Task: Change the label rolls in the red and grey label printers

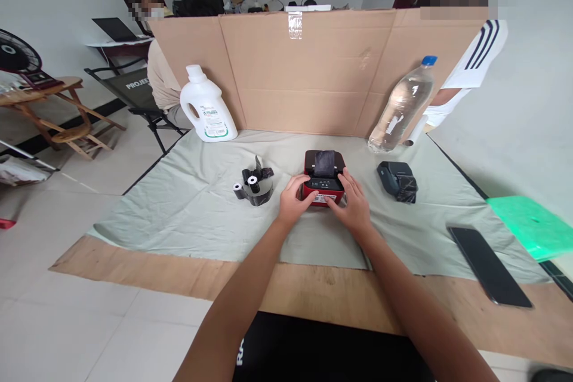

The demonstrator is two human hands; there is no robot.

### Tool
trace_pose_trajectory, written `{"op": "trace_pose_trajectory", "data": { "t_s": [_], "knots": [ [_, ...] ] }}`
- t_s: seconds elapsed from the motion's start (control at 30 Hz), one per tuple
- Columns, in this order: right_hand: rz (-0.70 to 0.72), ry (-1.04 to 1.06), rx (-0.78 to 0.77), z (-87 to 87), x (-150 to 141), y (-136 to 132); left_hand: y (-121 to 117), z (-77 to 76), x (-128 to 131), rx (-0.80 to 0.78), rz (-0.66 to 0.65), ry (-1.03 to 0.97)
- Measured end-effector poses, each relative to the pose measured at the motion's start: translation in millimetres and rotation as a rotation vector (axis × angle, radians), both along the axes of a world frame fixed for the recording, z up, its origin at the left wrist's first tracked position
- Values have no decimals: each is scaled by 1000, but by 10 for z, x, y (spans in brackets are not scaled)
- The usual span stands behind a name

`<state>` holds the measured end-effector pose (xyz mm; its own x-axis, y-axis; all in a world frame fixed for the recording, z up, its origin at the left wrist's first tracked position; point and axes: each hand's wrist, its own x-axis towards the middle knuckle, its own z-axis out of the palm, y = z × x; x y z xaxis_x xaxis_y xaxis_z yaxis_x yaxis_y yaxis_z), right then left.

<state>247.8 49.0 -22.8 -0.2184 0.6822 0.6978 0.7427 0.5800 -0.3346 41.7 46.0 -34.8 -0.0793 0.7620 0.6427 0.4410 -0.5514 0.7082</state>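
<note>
A small red and black printer (326, 184), probably a portable receipt or label printer, rests on the pale cloth in front of me. A dark strip (324, 162) lies over its top. My left hand (294, 198) grips its left side, with the thumb on the front face. On the opposite side, my right hand (353, 203) holds it with the fingers along the edge and the thumb at the front. Black-and-white rolls with loose dark tape (254, 184) lie left of the printer. To the right sits a black device (397, 181) with a dark wrinkled piece on it.
Behind the cloth (179, 215) stands a cardboard panel (299, 77). A white jug (209, 107) and a clear bottle (403, 108) lean near its ends. A phone (490, 265) and green sheet (532, 224) lie right. Two people sit beyond the panel.
</note>
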Motion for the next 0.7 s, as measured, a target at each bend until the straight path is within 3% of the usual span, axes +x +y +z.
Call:
{"op": "trace_pose_trajectory", "data": {
  "t_s": [0.2,0.3,0.5,0.57,0.7],
  "knots": [
    [94,-63,-122,139,103,8,0,9,-1,-7,-8,-20],
    [142,-74,-195,367,140,192,-8,34,3,0,-17,-39],
    [74,-60,-387,864,80,694,-10,46,4,3,-18,-58],
    [72,-29,-394,887,37,737,-10,38,4,14,-28,-73],
    [21,120,-310,773,-49,630,-8,29,4,5,-35,-73]
  ]
}}
